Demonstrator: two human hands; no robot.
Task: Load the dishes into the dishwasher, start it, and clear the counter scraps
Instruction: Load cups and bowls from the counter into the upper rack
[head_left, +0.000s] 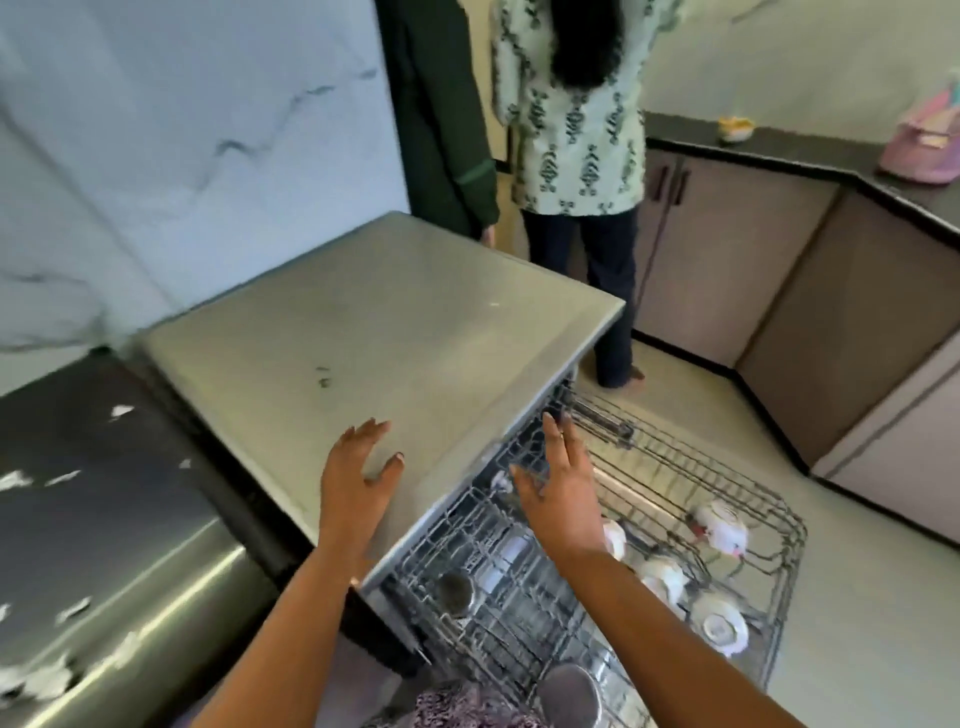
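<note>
my left hand is spread flat over the near corner of the dishwasher top, fingers apart and holding nothing — i cannot tell whether the palm actually touches the grey surface. my right hand hangs open above the pulled-out upper rack, fingers stretched toward the machine's front edge, empty too. in that rack, to the right of my wrist, sit several white cups, some upside down, near its outer edge. below and nearer to me the lower rack holds a small steel bowl and what looks like a larger steel vessel at the bottom of the view — both blurred. a few dark scraps lie on the dishwasher top, well ahead of my left hand. beyond the machine a person in a patterned top stands on the floor beside brown cabinets, and a dark counter at the far right carries a small yellow bowl and a pink bag
</note>
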